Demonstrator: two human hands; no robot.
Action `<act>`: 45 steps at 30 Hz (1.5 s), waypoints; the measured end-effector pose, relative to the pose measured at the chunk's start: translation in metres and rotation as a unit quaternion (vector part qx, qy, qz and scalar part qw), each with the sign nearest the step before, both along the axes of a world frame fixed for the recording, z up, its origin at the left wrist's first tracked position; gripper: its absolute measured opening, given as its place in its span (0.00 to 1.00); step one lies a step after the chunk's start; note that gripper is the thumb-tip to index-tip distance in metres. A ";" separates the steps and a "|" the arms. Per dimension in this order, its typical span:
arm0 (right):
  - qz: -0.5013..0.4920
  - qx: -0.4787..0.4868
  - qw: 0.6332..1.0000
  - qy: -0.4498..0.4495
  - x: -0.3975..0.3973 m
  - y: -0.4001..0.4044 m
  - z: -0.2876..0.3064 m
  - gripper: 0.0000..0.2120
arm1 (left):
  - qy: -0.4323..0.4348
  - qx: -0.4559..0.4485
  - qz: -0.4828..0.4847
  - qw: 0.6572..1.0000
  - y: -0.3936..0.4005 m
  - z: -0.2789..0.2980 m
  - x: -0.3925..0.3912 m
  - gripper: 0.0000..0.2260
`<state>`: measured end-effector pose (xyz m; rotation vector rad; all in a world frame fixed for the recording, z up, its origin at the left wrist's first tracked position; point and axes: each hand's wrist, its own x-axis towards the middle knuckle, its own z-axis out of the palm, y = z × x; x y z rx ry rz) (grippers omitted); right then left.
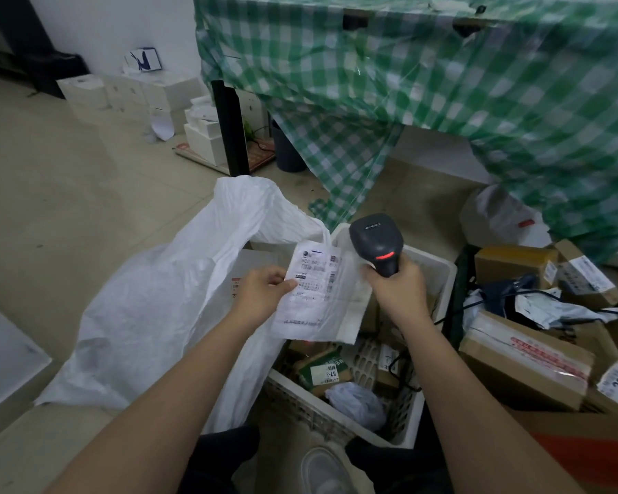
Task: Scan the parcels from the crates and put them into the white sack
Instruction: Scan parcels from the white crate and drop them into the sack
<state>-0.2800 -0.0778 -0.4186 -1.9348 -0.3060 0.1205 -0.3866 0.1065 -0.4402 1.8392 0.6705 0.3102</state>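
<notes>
Parcel (318,297): flat white mailer, centre of frame, held above the white crate (439,269) and just right of the sack (157,308) mouth. Judged light, thin and floppy, with a slick plastic skin; it should bend if held by one corner. Best held at an edge clear of the label, so the barcode stays bare.

Left hand (264,294): thumb and fingers pinch the parcel's left edge, thumb on the label side.

Right hand (396,287): wrapped round the handle of the dark scanner (377,244), red light lit, head aimed toward the parcel; its fingertips seem to touch the parcel's right edge.

Sack: white woven plastic, left of centre, mouth open and slack.

White crate: lattice walls, lower centre, holding small parcels; one green pack (323,370) reads "57-", the rest blurred.

Boxes (525,365): brown cartons at right in a dark crate; one white label at the lower right edge reads "3004".

Parcel label: printed barcodes and lines of text, too blurred to read. Scanner logo unreadable.

Worktop (407,65): upper right, under a green checked cloth.
</notes>
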 end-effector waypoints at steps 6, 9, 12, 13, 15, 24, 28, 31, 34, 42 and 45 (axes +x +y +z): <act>0.046 0.009 0.988 0.144 -0.008 -0.006 -0.001 0.06 | -0.042 -0.219 0.113 0.968 -0.005 -0.016 0.010 0.04; 0.096 -0.042 0.981 0.166 -0.013 -0.006 -0.008 0.09 | -0.051 -0.247 0.129 0.959 -0.008 -0.022 0.011 0.04; 0.120 -0.061 0.975 0.178 -0.015 -0.005 -0.010 0.10 | -0.052 -0.252 0.136 0.957 -0.010 -0.027 0.011 0.04; 0.124 -0.069 0.974 0.176 -0.015 -0.005 -0.010 0.11 | -0.053 -0.251 0.136 0.957 -0.010 -0.028 0.012 0.04; 0.129 -0.081 0.973 0.175 -0.014 -0.004 -0.010 0.11 | -0.054 -0.251 0.139 0.956 -0.010 -0.029 0.013 0.04; 0.136 -0.097 0.970 0.174 -0.014 -0.002 -0.008 0.11 | -0.054 -0.249 0.144 0.956 -0.007 -0.031 0.014 0.04; 0.134 -0.083 0.972 0.174 -0.015 -0.003 -0.009 0.10 | -0.059 -0.243 0.145 0.957 -0.007 -0.029 0.012 0.04; 0.122 -0.054 0.976 0.174 -0.016 -0.002 -0.010 0.10 | -0.065 -0.196 0.150 0.967 -0.004 -0.025 0.009 0.02; 0.112 -0.032 0.979 0.169 -0.019 0.002 -0.009 0.09 | -0.076 -0.057 0.150 0.984 0.008 -0.016 0.003 0.03; 0.060 0.045 0.988 0.137 -0.031 0.038 -0.002 0.10 | -0.013 0.421 0.031 0.906 0.049 0.008 -0.025 0.08; 0.042 0.074 0.988 0.131 -0.034 0.055 -0.005 0.09 | 0.015 0.482 -0.006 0.876 0.070 0.004 -0.031 0.07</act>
